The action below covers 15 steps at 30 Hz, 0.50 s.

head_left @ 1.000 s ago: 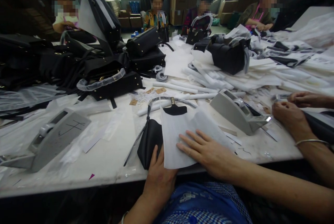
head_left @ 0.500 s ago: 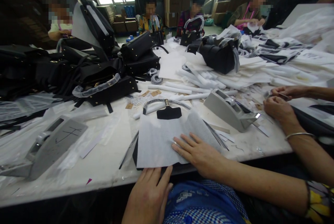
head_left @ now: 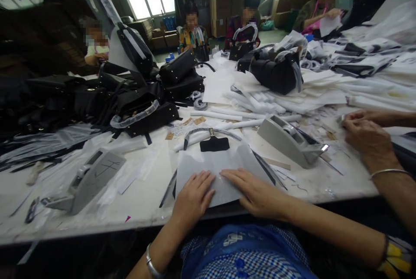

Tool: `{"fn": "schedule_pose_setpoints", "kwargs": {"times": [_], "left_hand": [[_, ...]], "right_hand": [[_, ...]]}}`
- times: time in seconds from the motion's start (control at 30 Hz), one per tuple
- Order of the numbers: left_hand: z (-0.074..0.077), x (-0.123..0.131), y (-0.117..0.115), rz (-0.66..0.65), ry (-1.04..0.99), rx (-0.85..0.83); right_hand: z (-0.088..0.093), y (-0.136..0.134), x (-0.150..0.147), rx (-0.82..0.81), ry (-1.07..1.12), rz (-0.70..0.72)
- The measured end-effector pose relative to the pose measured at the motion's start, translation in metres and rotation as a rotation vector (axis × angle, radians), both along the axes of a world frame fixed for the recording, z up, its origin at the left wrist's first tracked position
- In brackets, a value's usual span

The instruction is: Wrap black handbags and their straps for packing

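Observation:
A sheet of white tissue paper (head_left: 224, 162) lies over a black handbag (head_left: 214, 144) at the table's near edge. The bag's wrapped handle loop and a black tab with a metal clasp show beyond the paper. My left hand (head_left: 195, 194) rests flat on the paper's left half, fingers stretched forward. Opposite it, my right hand (head_left: 256, 192) lies flat on the right half, its fingers pointing toward the left hand. Most of the bag is hidden beneath the sheet.
Grey tape dispensers stand on both sides, one left (head_left: 87, 179) and one right (head_left: 289, 140). Black handbags (head_left: 136, 97) are heaped at the left. White foam rolls (head_left: 250, 99) lie beyond. A co-worker's hands (head_left: 367, 131) are at the right; several people sit across the table.
My left hand has moved from the paper's near edge up onto its surface. The right hand stays on the paper. The view has shifted slightly left.

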<state>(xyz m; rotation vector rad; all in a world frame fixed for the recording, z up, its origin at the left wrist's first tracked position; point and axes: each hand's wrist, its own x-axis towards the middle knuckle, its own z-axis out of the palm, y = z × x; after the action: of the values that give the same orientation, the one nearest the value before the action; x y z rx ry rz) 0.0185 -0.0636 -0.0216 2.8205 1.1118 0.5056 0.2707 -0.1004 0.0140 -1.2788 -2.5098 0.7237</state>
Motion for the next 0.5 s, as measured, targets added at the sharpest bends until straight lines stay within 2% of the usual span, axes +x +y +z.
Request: {"fn": "schedule_pose_setpoints", "kwargs": {"times": [0.13, 0.33, 0.5], "left_hand": [[-0.004, -0.002, -0.009, 0.031, -0.023, -0.019], [-0.003, 0.001, -0.005, 0.046, -0.01, -0.017], [-0.018, -0.006, 0.0, -0.026, 0.025, 0.165]], "right_hand": [[0.008, 0.002, 0.003, -0.049, 0.115, -0.012], [0.005, 0.005, -0.004, -0.051, 0.04, -0.062], [0.006, 0.005, -0.01, 0.022, 0.011, -0.071]]}}
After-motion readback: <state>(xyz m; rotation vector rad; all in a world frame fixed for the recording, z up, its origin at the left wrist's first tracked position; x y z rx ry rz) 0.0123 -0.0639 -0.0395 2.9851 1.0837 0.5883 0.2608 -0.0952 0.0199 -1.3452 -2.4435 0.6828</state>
